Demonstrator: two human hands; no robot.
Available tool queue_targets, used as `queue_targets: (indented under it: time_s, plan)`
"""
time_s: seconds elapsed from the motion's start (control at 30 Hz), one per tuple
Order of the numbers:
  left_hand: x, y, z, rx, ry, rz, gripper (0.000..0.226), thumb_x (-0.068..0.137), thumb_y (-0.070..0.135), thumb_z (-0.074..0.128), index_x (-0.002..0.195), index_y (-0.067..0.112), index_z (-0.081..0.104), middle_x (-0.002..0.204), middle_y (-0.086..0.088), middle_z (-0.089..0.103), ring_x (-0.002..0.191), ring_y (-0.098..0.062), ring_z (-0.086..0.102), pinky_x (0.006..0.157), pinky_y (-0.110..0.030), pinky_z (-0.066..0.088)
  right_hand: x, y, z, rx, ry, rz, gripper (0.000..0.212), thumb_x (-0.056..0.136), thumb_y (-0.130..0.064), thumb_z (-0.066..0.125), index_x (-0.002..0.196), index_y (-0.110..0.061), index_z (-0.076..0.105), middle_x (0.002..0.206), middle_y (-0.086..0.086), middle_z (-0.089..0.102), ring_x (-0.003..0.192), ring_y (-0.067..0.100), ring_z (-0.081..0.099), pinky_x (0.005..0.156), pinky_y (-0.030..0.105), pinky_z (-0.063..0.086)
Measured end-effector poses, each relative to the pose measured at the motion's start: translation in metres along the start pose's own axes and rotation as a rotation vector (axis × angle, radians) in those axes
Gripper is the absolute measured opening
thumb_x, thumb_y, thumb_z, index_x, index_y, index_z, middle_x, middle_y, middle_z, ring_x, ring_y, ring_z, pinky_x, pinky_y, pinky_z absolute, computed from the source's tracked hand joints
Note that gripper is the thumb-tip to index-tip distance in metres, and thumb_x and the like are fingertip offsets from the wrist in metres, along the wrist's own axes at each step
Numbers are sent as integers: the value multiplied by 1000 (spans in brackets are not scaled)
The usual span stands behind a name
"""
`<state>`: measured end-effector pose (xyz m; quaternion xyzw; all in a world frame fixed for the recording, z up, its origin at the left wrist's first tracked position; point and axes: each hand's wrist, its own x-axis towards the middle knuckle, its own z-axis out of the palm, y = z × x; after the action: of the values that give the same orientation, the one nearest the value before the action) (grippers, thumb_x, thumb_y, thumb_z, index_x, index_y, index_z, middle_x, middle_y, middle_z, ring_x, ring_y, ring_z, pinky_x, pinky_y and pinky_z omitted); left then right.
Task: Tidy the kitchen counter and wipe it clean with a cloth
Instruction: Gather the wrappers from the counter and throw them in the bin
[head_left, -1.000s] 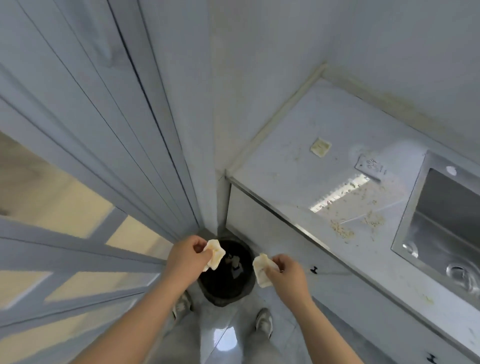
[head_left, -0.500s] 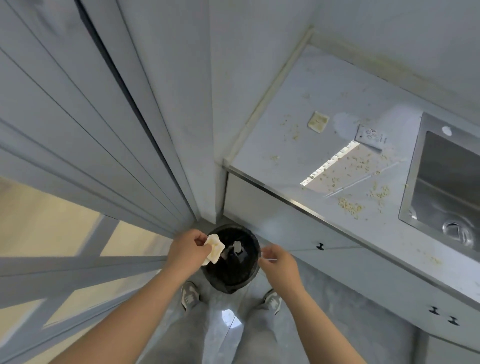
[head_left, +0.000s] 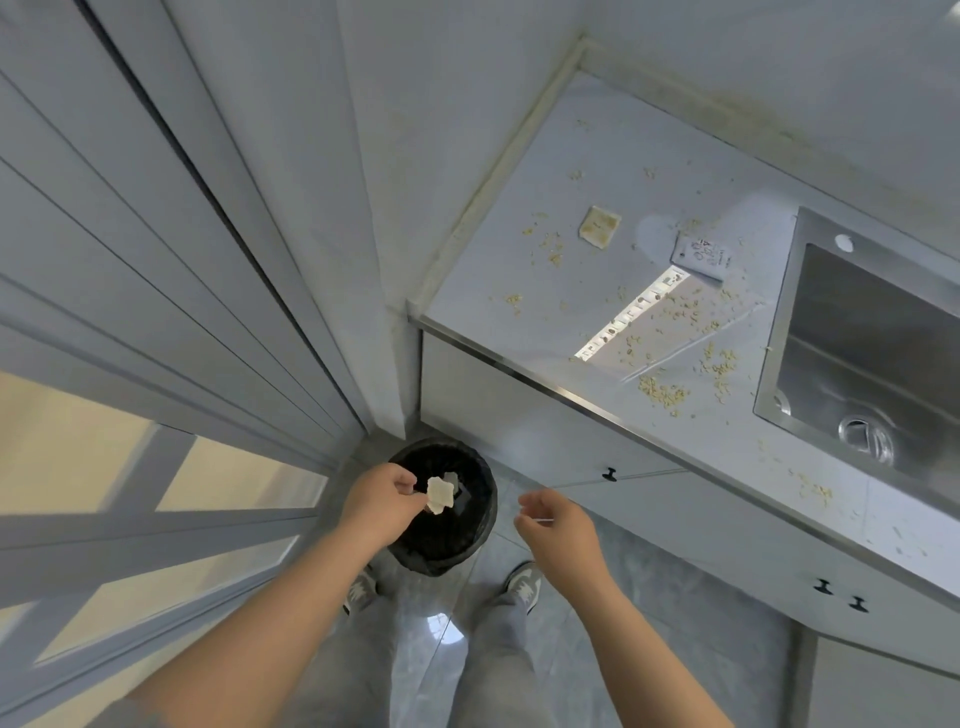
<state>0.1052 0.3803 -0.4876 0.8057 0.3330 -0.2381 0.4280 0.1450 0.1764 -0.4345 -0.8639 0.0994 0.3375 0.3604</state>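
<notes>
My left hand pinches a pale cracker piece by its edge, right above the black-lined waste bin on the floor. My right hand hovers to the right of the bin, fingers loosely curled, holding nothing. Another pale piece shows inside the bin. On the grey counter lie one more cracker piece, a small printed paper slip and several scattered crumbs. No cloth is in view.
A steel sink is set into the counter at the right. White cabinet fronts with black knobs run below the counter. A sliding door frame fills the left. My shoes stand behind the bin.
My right hand let go of its cracker piece over the bin and has drawn back to the right, empty. My left hand moved its piece over the bin opening.
</notes>
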Motion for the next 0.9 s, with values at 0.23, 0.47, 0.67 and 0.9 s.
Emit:
queue_targets:
  time_s: [0.23,0.47,0.67,0.9]
  plan:
    - [-14,-4,0,2,40,32,21,90,20,64,110,14,64,104,4,62,89,-6,52,64,-14,35,-1,2,-5,5,-3,-24,24,90,-14,55,113,-17,61,102,-4,63,82,-1,55,64,10,40]
    - [-26,5,-10,-52,68,83,15,91,19,61,105,18,64,100,7,61,88,-6,53,64,-13,36,-6,-10,-11,24,3,-53,23,91,-13,55,113,-16,61,103,-2,63,83,5,57,60,10,40]
    - [-32,33,-41,-103,90,206,11,91,23,62,102,23,65,95,11,61,90,-6,56,71,-17,38,-12,-36,-25,55,57,-109,22,92,-17,55,113,-19,60,104,-3,63,88,8,59,61,10,41]
    - [-32,91,-76,-90,104,397,8,89,22,64,96,25,65,91,14,63,87,-4,59,71,-18,41,-7,-65,-66,204,207,-177,16,88,-16,59,103,-20,64,96,-4,65,88,18,62,78,30,51]
